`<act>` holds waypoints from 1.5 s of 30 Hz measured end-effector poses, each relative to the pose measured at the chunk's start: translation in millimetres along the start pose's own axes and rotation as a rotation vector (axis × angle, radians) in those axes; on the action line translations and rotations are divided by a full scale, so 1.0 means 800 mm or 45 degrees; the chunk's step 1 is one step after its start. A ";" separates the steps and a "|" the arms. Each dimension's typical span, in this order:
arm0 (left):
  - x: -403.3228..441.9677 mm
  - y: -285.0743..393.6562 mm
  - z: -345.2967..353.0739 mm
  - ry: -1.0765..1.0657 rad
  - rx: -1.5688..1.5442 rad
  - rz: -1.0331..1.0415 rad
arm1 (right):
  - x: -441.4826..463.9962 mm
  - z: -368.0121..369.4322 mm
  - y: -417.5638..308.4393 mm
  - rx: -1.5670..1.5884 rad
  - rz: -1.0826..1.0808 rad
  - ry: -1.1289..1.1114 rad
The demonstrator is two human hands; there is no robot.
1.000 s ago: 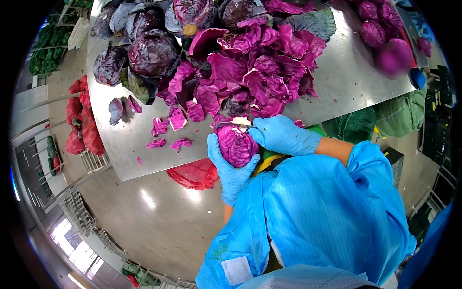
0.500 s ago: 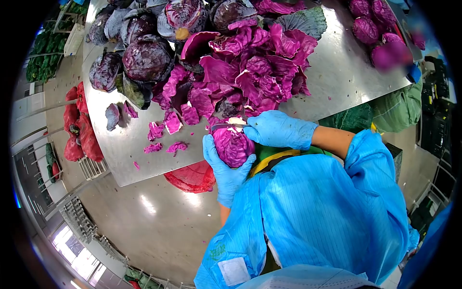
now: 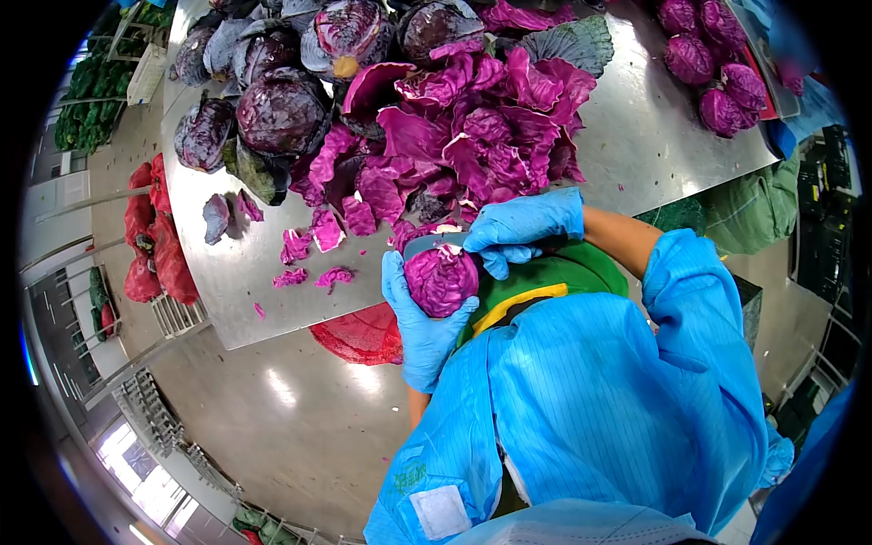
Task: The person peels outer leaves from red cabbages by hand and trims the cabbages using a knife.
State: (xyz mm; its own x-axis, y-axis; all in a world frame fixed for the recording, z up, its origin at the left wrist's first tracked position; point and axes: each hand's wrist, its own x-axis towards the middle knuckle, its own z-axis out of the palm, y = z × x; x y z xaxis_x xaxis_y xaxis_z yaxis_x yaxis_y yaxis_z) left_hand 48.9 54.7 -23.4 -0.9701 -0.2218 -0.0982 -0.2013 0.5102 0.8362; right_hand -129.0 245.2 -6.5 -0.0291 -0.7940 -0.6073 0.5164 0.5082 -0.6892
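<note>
1. Right hand [image 3: 522, 225] first: fingers curled closed, looks like they've got the knife [image 3: 431, 244], though the handle's hidden. If that glove's wet, I'd worry about the grip twisting mid-cut.
2. Left hand [image 3: 427, 338] is gripping the red cabbage [image 3: 441, 284], cupped around its left and lower sides. The blade lies across the pale stem end, its tip right beside a left fingertip. One slip on tough stem and that glove could get nicked, imo.
3. The cabbage is held up between both hands at the near table edge, in front of the green apron [image 3: 590, 266]. Looks like only the left hand's holding it up, so a loose grip could drop it, maybe onto the floor [image 3: 272, 436].
4. Farther out, loose leaves [image 3: 509, 150] are heaped on the metal table [image 3: 627, 136]. Crowded spot, so a jerky move might knock scraps off.
</note>
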 end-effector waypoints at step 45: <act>0.054 -0.057 0.051 -0.089 -0.340 0.205 | -0.021 0.062 0.033 -0.495 -0.455 0.595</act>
State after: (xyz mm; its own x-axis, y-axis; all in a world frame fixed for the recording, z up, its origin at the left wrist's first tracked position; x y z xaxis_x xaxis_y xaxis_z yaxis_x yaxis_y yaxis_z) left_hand 10.6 55.4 -87.8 -0.9955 -0.0935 0.0176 -0.0109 0.2956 0.9553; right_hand -72.0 255.6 5.2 -0.5494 -0.7522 -0.3638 0.0662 0.3949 -0.9163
